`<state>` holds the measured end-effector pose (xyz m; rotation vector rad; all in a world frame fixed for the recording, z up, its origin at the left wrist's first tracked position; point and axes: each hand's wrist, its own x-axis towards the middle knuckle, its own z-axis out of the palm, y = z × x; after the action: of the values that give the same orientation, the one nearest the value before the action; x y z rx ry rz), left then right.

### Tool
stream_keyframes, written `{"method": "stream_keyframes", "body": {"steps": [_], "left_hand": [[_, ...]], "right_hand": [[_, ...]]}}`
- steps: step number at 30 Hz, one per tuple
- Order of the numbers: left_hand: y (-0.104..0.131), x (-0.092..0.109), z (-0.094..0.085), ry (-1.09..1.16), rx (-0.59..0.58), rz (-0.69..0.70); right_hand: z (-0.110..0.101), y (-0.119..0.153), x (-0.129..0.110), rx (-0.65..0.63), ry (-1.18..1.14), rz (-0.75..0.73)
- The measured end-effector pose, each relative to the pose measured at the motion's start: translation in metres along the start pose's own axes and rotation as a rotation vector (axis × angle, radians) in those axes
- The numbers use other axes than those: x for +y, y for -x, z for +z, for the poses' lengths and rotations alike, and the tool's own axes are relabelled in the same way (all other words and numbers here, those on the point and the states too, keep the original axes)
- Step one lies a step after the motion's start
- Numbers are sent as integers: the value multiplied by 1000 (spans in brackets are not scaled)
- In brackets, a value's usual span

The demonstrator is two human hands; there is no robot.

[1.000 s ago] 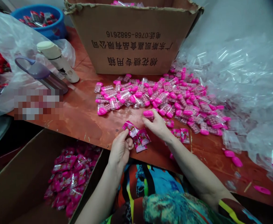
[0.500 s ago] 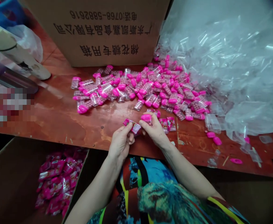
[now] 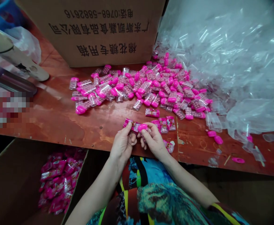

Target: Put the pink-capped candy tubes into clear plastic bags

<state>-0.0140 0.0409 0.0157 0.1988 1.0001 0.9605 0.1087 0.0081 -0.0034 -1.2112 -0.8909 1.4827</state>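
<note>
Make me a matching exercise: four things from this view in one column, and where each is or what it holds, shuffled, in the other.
1. Left hand
2. Printed cardboard box
3. Right hand
4. Blue tub

A. Top left corner of the view
B. Holding a pink-capped bottle
C. Directly behind the bottle heap
D. Pinching a printed pink wrapper

Pairs: 1-D, 2-C, 3-B, 4-A

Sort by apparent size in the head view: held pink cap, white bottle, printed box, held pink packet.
Printed box, cut off at the top
White bottle
Pink packet in the left hand, partly covered
Pink cap in the right hand
</note>
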Motion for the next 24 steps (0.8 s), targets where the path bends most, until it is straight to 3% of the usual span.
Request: {"method": "stream_keyframes", "body": {"steps": [11, 17, 24], "left_hand": [[7, -7, -3, -304, -207, -61], [9, -4, 1, -262, -145, 5], [6, -6, -4, -278, -165, -20]], "right_hand": [[-6, 0, -6, -119, -77, 162], [-14, 8, -6, -142, -25, 25], [-21, 21, -4, -243, -96, 178]]}}
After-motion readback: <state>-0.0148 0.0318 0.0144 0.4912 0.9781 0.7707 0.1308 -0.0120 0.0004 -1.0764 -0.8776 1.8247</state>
